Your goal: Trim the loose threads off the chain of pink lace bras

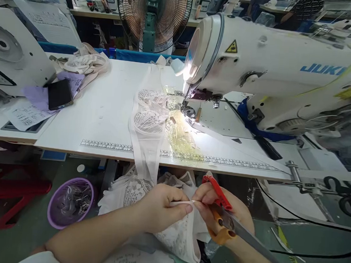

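My left hand [162, 207] is closed, its thumb and finger pinching the narrow edge of a white lace bra [181, 237] over my lap. Close beside it, my right hand [238, 203] is wrapped round a pair of scissors [248, 234] with orange and red on the handles. The blades point down and right, away from the fabric. Fingertips of the right hand also meet the pinched edge. More white lace bra pieces [147, 129] lie on the table and hang over its front edge, joining the pile below.
A JUKI sewing machine [269, 62] stands on the white table [104, 113], its lamp lit. A fan [152, 16] is behind. At left are a black phone [59, 94], papers and fabric strips. A purple bin [71, 202] and red stool [9, 191] stand on the floor.
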{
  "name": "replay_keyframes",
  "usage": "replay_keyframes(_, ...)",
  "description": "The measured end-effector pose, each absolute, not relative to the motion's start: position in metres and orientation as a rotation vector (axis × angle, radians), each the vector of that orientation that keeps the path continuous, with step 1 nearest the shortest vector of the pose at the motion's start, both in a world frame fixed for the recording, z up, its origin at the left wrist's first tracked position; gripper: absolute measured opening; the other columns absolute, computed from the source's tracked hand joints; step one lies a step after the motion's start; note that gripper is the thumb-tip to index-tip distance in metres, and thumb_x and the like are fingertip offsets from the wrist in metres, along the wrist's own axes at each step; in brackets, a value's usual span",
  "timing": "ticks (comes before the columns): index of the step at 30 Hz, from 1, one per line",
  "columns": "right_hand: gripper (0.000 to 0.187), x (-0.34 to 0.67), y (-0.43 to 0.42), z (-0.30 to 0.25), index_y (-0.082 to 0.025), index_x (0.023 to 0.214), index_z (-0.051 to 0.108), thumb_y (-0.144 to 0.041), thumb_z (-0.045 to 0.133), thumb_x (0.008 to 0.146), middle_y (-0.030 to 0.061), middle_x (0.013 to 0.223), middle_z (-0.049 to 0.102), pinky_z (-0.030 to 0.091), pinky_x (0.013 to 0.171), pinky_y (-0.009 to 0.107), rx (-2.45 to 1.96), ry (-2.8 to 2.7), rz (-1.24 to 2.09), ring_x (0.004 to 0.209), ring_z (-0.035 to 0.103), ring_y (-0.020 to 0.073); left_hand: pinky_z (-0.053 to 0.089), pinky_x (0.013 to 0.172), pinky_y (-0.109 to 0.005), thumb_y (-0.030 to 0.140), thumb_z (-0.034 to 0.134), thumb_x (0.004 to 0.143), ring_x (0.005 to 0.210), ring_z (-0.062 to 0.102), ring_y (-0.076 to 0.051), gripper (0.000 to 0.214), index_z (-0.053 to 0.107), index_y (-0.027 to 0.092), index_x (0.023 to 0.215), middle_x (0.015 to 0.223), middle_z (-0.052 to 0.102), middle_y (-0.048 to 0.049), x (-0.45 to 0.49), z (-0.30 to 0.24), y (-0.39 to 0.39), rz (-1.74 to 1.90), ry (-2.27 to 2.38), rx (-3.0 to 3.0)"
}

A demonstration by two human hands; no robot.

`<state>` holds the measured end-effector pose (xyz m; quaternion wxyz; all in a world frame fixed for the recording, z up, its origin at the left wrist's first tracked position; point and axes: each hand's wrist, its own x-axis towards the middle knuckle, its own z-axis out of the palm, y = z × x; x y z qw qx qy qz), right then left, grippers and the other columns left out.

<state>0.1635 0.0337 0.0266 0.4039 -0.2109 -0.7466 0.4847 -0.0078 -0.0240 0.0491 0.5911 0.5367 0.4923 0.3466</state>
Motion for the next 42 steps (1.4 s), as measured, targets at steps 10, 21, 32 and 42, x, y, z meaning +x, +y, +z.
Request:
replay_keyframes(10, 0.008, 0.168, 0.038, 0.026, -0.024, 0.081, 0.054, -0.02, 0.061, 0.082, 0.0007, 0.079, 0.058, 0.047, 0.061, 0.029, -0.769, -1.859, 1.526, 0.07, 0.056, 0.017, 0.032, 0.052, -0.023, 0.018, 0.041, 0.083, 0.053, 0.043, -0.011, 0.028, 0.039, 0.018, 0.055, 0.054, 0.042, 0.003, -0.003, 0.037, -0.028, 0.925, 1.377, 1.819)
replay_keyframes(21, 0.01, 0.168, 0.033, 0.021, -0.025, 0.085, 0.05, -0.032, 0.058, 0.086, -0.0004, 0.08, 0.05, 0.044, 0.061, 0.026, -0.819, -1.812, 1.566, 0.071, 0.051, 0.0155, 0.024, 0.046, -0.024, 0.03, 0.051, 0.078, 0.05, 0.031, -0.009, 0.03, 0.04, 0.017, 0.053, 0.052, 0.035, 0.0036, 0.0, 0.046, -0.022, 0.885, 1.21, 1.183)
replay_keyframes(32, 0.053, 0.2, 0.041, 0.026, -0.022, 0.073, 0.037, -0.074, 0.031, 0.082, -0.0018, 0.069, 0.04, 0.029, 0.049, 0.026, -0.616, -2.564, 1.574, 0.055, 0.034, 0.0125, 0.018, 0.044, -0.026, 0.034, 0.056, 0.077, 0.045, 0.024, -0.007, 0.041, 0.03, 0.02, 0.048, 0.049, 0.025, 0.0055, -0.014, 0.044, -0.014, 0.805, 1.142, 1.043)
replay_keyframes(42, 0.065, 0.201, 0.035, 0.024, -0.022, 0.067, 0.031, -0.085, 0.021, 0.072, -0.0037, 0.063, 0.035, 0.021, 0.049, 0.027, -0.8, -2.618, 1.505, 0.054, 0.028, 0.0118, 0.02, 0.043, -0.024, 0.038, 0.062, 0.069, 0.044, 0.028, -0.007, 0.034, 0.043, 0.017, 0.049, 0.046, 0.033, 0.0054, -0.018, 0.042, -0.011, 0.738, 1.221, 0.918)
